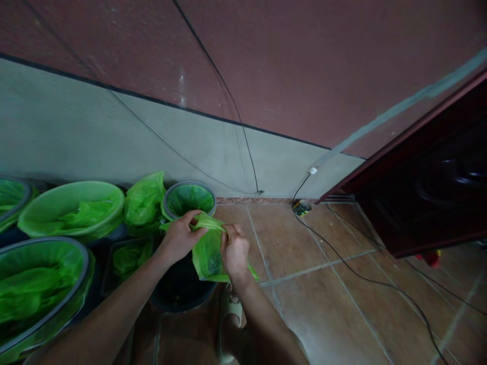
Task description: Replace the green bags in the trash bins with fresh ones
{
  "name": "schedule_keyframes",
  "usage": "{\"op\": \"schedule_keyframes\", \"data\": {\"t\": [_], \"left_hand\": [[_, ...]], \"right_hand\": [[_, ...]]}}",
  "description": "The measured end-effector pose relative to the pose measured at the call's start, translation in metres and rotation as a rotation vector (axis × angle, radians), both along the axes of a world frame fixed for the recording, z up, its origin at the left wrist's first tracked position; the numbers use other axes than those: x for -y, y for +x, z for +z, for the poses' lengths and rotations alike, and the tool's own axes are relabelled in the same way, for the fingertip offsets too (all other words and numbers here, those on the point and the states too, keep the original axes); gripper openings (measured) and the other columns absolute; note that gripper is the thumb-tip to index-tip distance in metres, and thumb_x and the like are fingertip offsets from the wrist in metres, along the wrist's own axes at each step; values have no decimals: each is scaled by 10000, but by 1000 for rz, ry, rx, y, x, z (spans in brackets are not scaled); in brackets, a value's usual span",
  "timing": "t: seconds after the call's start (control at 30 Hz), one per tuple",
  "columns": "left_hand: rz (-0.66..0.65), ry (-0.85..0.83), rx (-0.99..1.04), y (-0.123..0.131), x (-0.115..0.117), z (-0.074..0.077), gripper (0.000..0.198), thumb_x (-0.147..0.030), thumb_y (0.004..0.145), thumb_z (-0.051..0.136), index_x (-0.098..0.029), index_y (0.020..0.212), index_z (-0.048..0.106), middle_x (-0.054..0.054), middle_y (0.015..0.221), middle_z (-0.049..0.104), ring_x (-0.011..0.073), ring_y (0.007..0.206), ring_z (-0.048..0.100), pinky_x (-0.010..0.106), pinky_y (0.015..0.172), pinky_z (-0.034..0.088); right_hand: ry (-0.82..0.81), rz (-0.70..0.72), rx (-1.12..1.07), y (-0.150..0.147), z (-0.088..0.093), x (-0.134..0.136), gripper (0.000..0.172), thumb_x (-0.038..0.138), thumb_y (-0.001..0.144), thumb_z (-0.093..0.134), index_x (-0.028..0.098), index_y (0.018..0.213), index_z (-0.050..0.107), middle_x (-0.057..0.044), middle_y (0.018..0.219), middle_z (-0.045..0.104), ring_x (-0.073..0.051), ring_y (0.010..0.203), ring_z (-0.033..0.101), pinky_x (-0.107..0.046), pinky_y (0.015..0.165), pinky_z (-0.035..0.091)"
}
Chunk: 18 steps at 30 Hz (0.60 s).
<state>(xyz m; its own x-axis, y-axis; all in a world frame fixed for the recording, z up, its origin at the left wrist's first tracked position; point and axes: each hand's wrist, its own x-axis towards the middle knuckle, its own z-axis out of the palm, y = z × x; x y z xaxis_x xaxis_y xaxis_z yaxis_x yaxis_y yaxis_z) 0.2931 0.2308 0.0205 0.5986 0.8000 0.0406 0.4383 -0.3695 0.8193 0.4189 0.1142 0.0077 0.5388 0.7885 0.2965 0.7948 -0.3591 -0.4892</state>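
Note:
A thin green plastic bag [207, 251] hangs between my hands, its upper edge gathered and stretched from one to the other. My left hand [181, 235] pinches the bag's edge with thumb and fingers. Fingers curled, my right hand [235, 251] grips the other end. Below the bag stands a dark, round bin [178, 291] with no liner showing; the bag and my left arm cover part of it. Just beyond my left hand is a small grey-rimmed bin [190, 185] lined with green plastic.
More green-lined bins stand at left, including a large grey-rimmed one [81, 258] and a wide green-covered one [72, 190]. A black cable [353, 276] crosses the tiled floor from a wall plug. A small tin [302, 208] stands by the wall, near a dark door [426, 187].

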Motion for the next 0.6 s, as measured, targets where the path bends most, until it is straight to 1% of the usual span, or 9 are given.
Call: {"op": "schedule_keyframes", "data": {"t": [0.07,0.1,0.17,0.27,0.37,0.47,0.53,0.6], "left_hand": [[-68,-37,137,-2,-1,-2,638,-361,769,611,-135,1359,520,52,983,707,180,767,673,310,752,538],[-88,-37,188,-2,-2,-3,631,-347,769,608,-139,1357,512,42,974,693,172,779,668,309,763,538],[-96,5,242,-4,-4,-5,535,-299,774,589,-154,1287,550,16,906,664,160,783,654,298,761,529],[-70,145,213,-6,-5,-6,311,-223,779,556,-182,1079,631,-18,777,601,138,692,601,264,677,493],[-38,325,139,-7,-5,-6,201,-149,775,522,-191,931,641,-15,752,572,127,636,555,253,639,466],[28,488,92,-8,-4,-4,213,-101,777,486,-192,900,636,15,808,597,149,703,586,271,700,491],[84,565,82,-9,-4,-2,252,-95,786,472,-190,939,649,35,855,618,169,762,611,287,756,508],[141,602,94,-11,-5,0,286,-109,803,470,-187,997,666,50,900,638,182,805,633,296,803,518]], "right_hand": [[94,-54,-52,8,1,0,275,111,919,477,172,1040,717,-74,1005,683,-172,874,644,-256,803,469],[137,-73,-65,11,2,1,276,100,911,477,169,1026,718,-74,991,681,-168,864,646,-250,797,471],[209,-97,-68,17,3,2,279,85,895,473,166,1002,719,-73,967,678,-166,858,649,-250,798,474],[293,-99,-48,20,5,5,268,95,896,468,165,980,713,-71,937,673,-169,848,648,-257,797,480],[346,-74,-24,20,6,6,256,108,904,463,166,968,704,-71,929,665,-169,833,641,-263,789,483],[385,-55,7,18,8,7,238,120,912,465,163,967,692,-72,927,655,-172,837,631,-268,790,484],[396,-44,26,18,8,7,236,127,919,461,164,975,687,-71,926,650,-173,858,626,-268,803,484],[366,-38,42,19,7,8,255,120,920,446,172,994,685,-71,947,650,-175,895,621,-269,831,483]]}}
